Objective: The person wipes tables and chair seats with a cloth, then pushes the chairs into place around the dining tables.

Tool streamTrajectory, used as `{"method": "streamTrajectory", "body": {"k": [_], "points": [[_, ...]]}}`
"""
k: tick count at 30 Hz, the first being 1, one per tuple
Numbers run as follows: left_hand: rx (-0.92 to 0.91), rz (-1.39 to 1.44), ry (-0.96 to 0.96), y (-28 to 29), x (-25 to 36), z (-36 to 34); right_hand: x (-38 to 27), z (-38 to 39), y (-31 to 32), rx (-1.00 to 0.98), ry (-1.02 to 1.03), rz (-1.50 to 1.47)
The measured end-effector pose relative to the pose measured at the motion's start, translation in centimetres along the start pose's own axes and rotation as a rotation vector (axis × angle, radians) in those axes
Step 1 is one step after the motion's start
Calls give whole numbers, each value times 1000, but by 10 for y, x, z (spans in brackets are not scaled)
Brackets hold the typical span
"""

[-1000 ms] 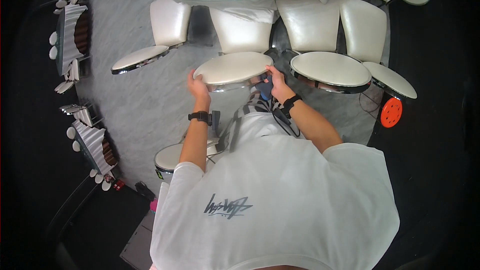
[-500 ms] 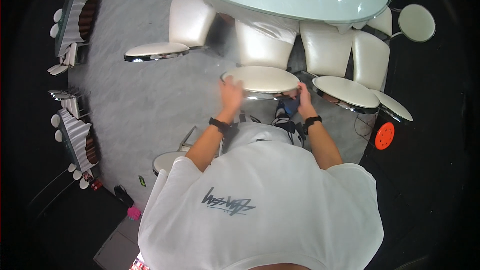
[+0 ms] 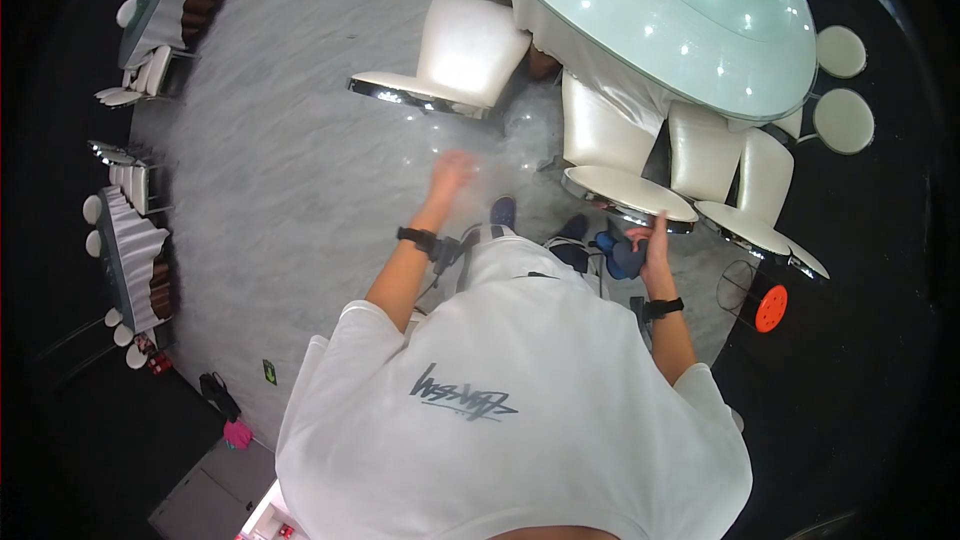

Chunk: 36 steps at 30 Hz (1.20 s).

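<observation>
My left hand (image 3: 447, 177) is blurred in mid-air over the grey floor, away from the chair. My right hand (image 3: 648, 238) grips the right edge of a white padded chair's round, chrome-rimmed seat (image 3: 615, 187). A blue object (image 3: 618, 256) beside that hand is too unclear to name. To the right stand more white chairs (image 3: 745, 230), their seats close together. Another white chair (image 3: 470, 50) stands apart at upper left of these. Behind them a large round glass-topped table (image 3: 620, 0) has a white cloth (image 3: 610, 85) hanging below.
My feet (image 3: 503, 212) are on the grey floor (image 3: 280, 160). At far left are smaller-looking tables (image 3: 135, 255) with white chairs. A red perforated stool top (image 3: 770, 308) is at the right. A dark bag (image 3: 218, 395) and pink item (image 3: 237, 433) lie at lower left.
My left hand has come off the seat and moved away from it. My right hand has moved right and down with the seat's edge. The view has shifted, bringing more tabletop in.
</observation>
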State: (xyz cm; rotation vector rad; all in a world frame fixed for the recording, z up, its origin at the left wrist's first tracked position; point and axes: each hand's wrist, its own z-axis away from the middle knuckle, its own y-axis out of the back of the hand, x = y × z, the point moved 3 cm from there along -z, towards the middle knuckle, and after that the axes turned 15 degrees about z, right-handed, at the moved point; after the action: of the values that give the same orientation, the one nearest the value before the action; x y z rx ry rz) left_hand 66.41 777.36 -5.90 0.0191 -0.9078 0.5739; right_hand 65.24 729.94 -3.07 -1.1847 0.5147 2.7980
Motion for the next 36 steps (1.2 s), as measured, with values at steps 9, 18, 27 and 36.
{"method": "streamTrajectory", "body": {"k": [9, 18, 27, 36], "points": [[542, 145, -109, 68, 152, -70, -130, 53, -170, -732, 206, 420], [319, 77, 42, 70, 165, -93, -126, -13, -333, -944, -243, 149], [372, 289, 73, 132, 190, -130, -104, -20, -396, -754, -448, 23], [11, 58, 146, 141, 200, -209, -65, -19, -453, -448, -480, -398]]}}
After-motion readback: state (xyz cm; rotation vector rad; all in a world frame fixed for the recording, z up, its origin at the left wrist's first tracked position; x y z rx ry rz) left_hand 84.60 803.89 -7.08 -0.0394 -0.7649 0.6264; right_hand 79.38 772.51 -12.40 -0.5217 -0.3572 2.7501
